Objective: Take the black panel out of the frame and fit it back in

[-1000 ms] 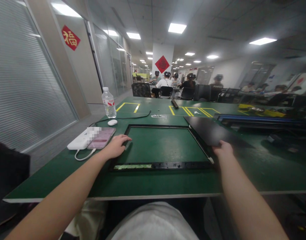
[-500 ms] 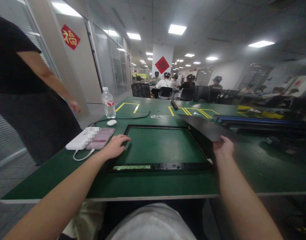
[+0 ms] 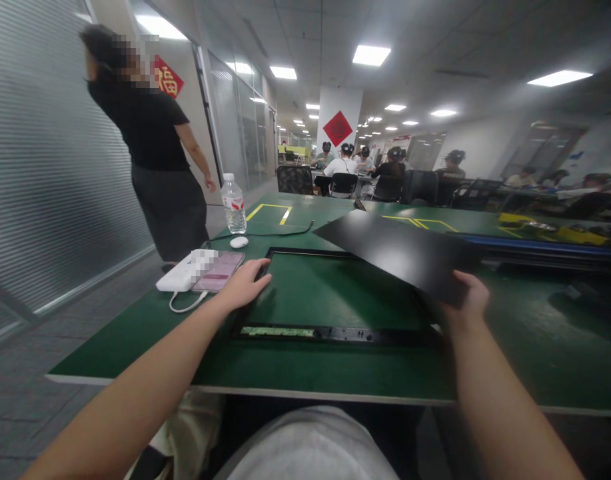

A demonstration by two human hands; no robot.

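Note:
A black rectangular frame point(image 3: 335, 333) lies flat on the green table, with a green strip set along the left part of its near side. My left hand point(image 3: 248, 283) is at the frame's left side, thumb and fingers on either side of the bar. My right hand point(image 3: 468, 297) grips a thin black sheet point(image 3: 395, 250) by its near right corner. Tilted and raised, the sheet covers the frame's far right corner and part of its right side. The fingers under the sheet are hidden.
Left of the frame lie a phone point(image 3: 219, 272), a white power bank point(image 3: 178, 272) with a cable, and a small white case point(image 3: 238, 242). A water bottle point(image 3: 234, 203) stands behind them. Long blue-black bars point(image 3: 535, 247) lie far right. A person point(image 3: 160, 147) stands beyond the table's left.
My right hand has raised the black sheet and swung it left over the frame's right part. My left hand stays at the frame's left side. A person has come into view at left.

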